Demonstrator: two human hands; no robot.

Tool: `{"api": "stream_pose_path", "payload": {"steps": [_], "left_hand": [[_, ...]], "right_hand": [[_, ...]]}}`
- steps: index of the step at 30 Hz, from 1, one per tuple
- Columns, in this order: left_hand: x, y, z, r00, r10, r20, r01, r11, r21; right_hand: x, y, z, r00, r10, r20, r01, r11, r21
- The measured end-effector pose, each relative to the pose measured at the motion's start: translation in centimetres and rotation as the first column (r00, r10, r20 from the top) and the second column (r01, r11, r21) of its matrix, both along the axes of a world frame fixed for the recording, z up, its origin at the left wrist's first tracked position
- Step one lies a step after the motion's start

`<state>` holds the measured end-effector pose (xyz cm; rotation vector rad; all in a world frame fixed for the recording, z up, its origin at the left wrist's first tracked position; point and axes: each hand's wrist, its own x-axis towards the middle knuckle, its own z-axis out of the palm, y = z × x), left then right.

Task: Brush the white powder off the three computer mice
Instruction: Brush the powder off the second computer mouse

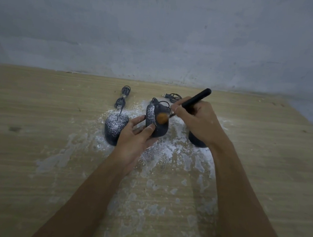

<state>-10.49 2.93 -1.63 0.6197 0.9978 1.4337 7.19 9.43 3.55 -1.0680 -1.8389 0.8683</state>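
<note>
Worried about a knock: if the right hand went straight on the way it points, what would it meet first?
Probably the dark, powder-speckled middle mouse that the left hand grips; the right hand's black, orange-bristled brush touches it. Depth unclear.

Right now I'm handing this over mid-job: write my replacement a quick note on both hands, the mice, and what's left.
Left hand grips the middle mouse, tilted up above the table.
Right hand holds the brush, bristles on that mouse's top.
Done: its right side looks mostly clean; a powdered strip remains along its left.
Left mouse lies on the table, heavily powdered.
Right mouse is mostly hidden behind the right wrist; its state is unclear.
Left to do: finish the middle, brush the left, check the right.
</note>
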Motion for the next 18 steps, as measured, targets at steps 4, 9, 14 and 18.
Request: {"api": "stream_pose_path", "payload": {"steps": [4, 9, 14, 18], "left_hand": [[-0.1, 0.0, 0.0, 1.0, -0.015, -0.003, 0.015, 1.0, 0.003], [0.0, 0.0, 0.0, 1.0, -0.011, -0.018, 0.011, 1.0, 0.005], [-0.1, 0.0, 0.1, 1.0, -0.013, 0.011, 0.013, 1.0, 0.001], [0.0, -0.1, 0.2, 1.0, -0.008, 0.009, 0.008, 1.0, -0.008]], "right_hand": [[0.3, -0.2, -0.2, 0.997, 0.068, 0.045, -0.065, 0.995, -0.077], [0.6, 0.0, -0.2, 0.996, 0.081, 0.037, -0.078, 0.994, -0.079], [0.3, 0.3, -0.5, 0.999, -0.036, -0.017, 0.035, 0.994, -0.102], [0.5, 0.9, -0.4, 0.977, -0.178, -0.119, 0.18, 0.984, 0.007]]}}
